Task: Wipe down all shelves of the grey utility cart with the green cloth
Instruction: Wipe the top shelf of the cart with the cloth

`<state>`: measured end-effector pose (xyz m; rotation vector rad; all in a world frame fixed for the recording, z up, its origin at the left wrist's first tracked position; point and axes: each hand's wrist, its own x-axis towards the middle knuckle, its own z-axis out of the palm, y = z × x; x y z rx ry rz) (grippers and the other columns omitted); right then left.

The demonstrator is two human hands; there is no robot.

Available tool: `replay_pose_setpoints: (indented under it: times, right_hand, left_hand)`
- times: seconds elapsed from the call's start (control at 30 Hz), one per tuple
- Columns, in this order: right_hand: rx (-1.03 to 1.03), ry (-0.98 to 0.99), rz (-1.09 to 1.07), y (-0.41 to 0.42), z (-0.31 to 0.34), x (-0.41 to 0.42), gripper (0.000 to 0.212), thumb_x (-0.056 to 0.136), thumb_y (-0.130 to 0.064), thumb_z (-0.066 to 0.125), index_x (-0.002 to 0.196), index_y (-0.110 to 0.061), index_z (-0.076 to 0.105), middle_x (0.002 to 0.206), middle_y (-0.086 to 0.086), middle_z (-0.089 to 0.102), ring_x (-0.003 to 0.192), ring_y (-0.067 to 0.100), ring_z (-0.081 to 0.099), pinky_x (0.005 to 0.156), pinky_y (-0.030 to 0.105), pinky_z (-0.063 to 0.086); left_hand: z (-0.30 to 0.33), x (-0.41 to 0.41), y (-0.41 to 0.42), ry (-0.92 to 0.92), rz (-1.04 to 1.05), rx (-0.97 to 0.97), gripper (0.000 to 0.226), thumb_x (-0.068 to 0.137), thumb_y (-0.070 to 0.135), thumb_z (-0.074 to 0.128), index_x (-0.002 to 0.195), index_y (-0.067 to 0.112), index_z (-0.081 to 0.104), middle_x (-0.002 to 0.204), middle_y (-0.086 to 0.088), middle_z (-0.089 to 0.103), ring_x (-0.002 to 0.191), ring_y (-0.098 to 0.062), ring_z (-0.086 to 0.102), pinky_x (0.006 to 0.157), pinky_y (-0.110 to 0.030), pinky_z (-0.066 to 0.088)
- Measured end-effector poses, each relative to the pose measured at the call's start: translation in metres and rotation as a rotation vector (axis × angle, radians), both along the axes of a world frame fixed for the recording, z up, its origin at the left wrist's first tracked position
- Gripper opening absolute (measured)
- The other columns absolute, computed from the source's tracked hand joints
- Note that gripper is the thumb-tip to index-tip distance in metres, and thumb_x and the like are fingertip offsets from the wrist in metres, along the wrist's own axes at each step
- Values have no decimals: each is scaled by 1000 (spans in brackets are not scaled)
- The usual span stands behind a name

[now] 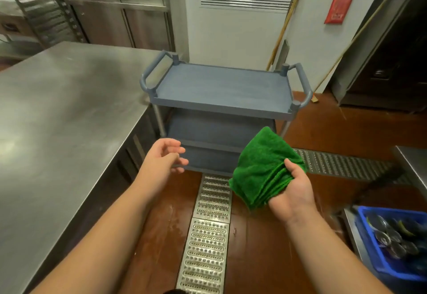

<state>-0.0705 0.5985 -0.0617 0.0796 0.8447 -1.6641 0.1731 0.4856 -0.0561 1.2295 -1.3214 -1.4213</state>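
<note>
The grey utility cart stands straight ahead of the person, beyond both hands, with its long axis running left to right across the view and a handle loop at each end; its left end sits just beside the corner of the steel bench. The top shelf lies bare and farther off than the lower shelves, which show beneath it (the lowest is partly hidden behind the hands and the cloth). The right hand is palm up with its thumb and fingers curled round the green cloth, which is folded into a thick wad and fans out up and to the left of the grip, in the air and apart from the cart. The left hand hangs loosely open, fingers relaxed and pointing toward the cloth, holding nothing and touching nothing. Both hands seem about equally near the cart's front edge, so the cloth-bearing right hand would likely only need to reach forward and up to lay the cloth on the top shelf.
</note>
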Motion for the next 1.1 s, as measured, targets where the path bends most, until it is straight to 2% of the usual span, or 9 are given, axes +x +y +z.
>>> replay_pose_setpoints:
  times: [0.1,0.23,0.37,0.53,0.7,0.87,1.0,1.1]
  right_hand:
    - [-20,-16,14,-43,-1,-9,45,84,-29,53,123,-8,63,117,18,70,101,38,70,79,62,53]
    - [-9,-12,10,-121,-10,-24,39,98,-31,43,120,-6,63,116,20,70,97,38,71,75,63,53]
    - [30,3,-24,-202,-17,-35,40,99,-31,43,125,-7,61,118,20,69,101,39,69,79,61,55]
    - [75,-11,-94,-287,-23,-53,39,99,-31,42,124,-7,62,115,19,71,98,39,70,88,56,51]
    - [69,-27,-159,-335,-31,-92,39,99,-31,41,118,-6,64,114,19,71,94,37,72,76,61,54]
    - [77,1,-204,-377,-41,-156,42,77,-30,54,101,-3,77,113,19,71,93,37,72,69,61,56]
    - [102,19,-220,-412,-54,-215,52,73,-30,59,119,-7,67,117,18,70,97,37,71,70,58,58]
    - [133,35,-218,-436,-59,-261,69,58,-30,73,123,-7,66,120,17,69,103,35,70,77,58,57]
  left_hand:
    - [-4,-9,-41,5,30,8,28,90,-7,44,104,13,57,102,-10,63,73,-17,66,64,-30,52]
    - [-16,-21,-119,29,40,17,30,90,-7,43,106,14,57,98,-7,64,73,-17,65,66,-33,51]
    - [-24,-32,-210,23,15,34,31,89,-7,43,106,14,58,97,-6,66,73,-18,66,69,-38,49]
    - [-26,-56,-318,-2,-32,52,28,91,-3,45,102,19,60,97,-6,67,77,-19,67,68,-34,53]
    - [-28,-113,-390,3,-121,97,29,92,-5,44,99,19,58,94,-5,67,72,-16,67,63,-29,51]
    - [-42,-176,-444,-12,-172,111,31,91,-8,42,97,18,56,94,-5,64,71,-16,65,63,-30,51]
    - [-56,-234,-486,-35,-162,128,32,90,-10,39,99,15,56,93,-5,63,70,-16,64,62,-29,52]
    - [-62,-279,-508,-61,-167,180,34,88,-15,34,97,12,53,90,-5,60,62,-13,62,56,-23,52]
